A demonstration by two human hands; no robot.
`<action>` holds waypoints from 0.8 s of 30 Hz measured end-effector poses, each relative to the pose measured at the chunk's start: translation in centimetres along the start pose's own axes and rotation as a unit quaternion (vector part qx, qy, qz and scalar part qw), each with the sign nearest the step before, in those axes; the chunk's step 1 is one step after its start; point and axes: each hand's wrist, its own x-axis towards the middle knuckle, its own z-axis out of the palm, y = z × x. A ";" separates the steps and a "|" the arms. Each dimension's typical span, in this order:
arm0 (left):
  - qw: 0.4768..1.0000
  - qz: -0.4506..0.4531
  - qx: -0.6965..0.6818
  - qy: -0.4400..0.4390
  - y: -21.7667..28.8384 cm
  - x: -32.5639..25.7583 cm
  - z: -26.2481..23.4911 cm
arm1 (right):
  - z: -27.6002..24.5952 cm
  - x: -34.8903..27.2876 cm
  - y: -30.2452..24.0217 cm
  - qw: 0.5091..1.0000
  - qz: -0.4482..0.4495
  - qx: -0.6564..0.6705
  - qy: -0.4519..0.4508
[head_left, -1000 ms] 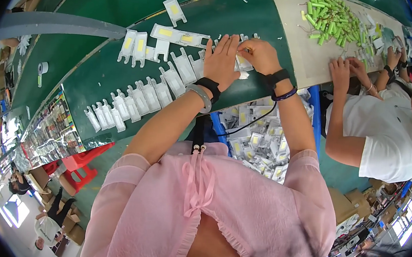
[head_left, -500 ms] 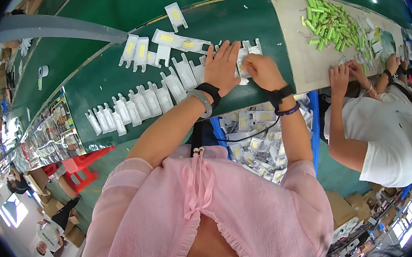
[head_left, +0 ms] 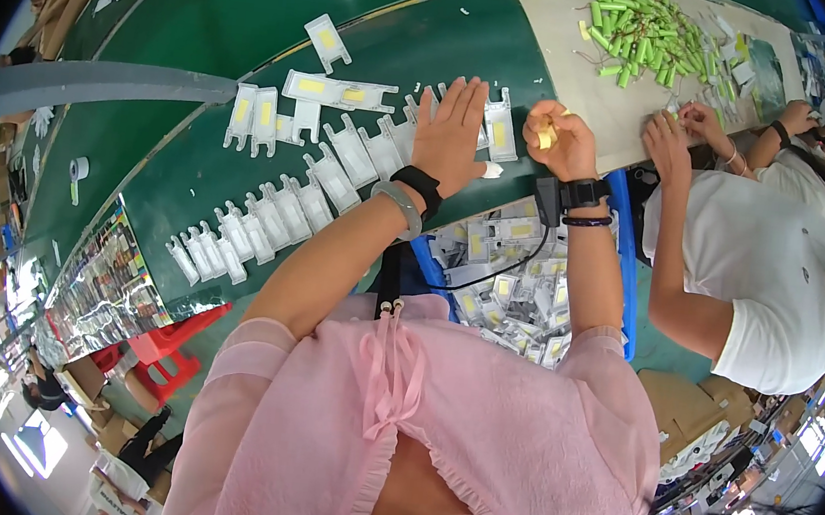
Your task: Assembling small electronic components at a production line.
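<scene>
My left hand (head_left: 450, 136) lies flat over the right end of a row of white plastic casings, its fingers stretched out, partly covering several of them. A casing with a yellow panel (head_left: 499, 131) lies just right of its fingers. Off the casings, my right hand (head_left: 570, 148) is turned up with its fingers curled round a small pale yellow piece (head_left: 546, 137). Leftward and nearer to me runs the rest of the row of white casings (head_left: 292, 210). Beyond them, a casing with yellow panels (head_left: 339, 92) lies sideways.
Below my right forearm stands a blue bin (head_left: 631, 311) full of casings. A grey curved bar (head_left: 119, 83) reaches in from the left. Green cylindrical cells (head_left: 637, 35) are heaped on a beige board at the right, where a co-worker in white (head_left: 754, 263) handles small parts.
My right hand has moved right, away from the casings, and turned up, showing the yellow piece. My left hand stays on the row. The view has shifted slightly.
</scene>
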 end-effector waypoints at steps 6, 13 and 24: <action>1.000 0.001 0.002 -0.014 0.4 1.0 1.6 | 2.1 2.0 1.7 0.708 -0.130 -0.679 0.143; 1.000 -0.014 -0.010 -0.009 0.6 1.1 1.6 | 2.0 2.8 1.2 0.580 -0.128 -0.800 0.081; 1.000 -0.010 0.013 -0.010 0.7 1.3 1.6 | 3.4 -2.2 1.6 0.667 -0.112 -0.736 0.015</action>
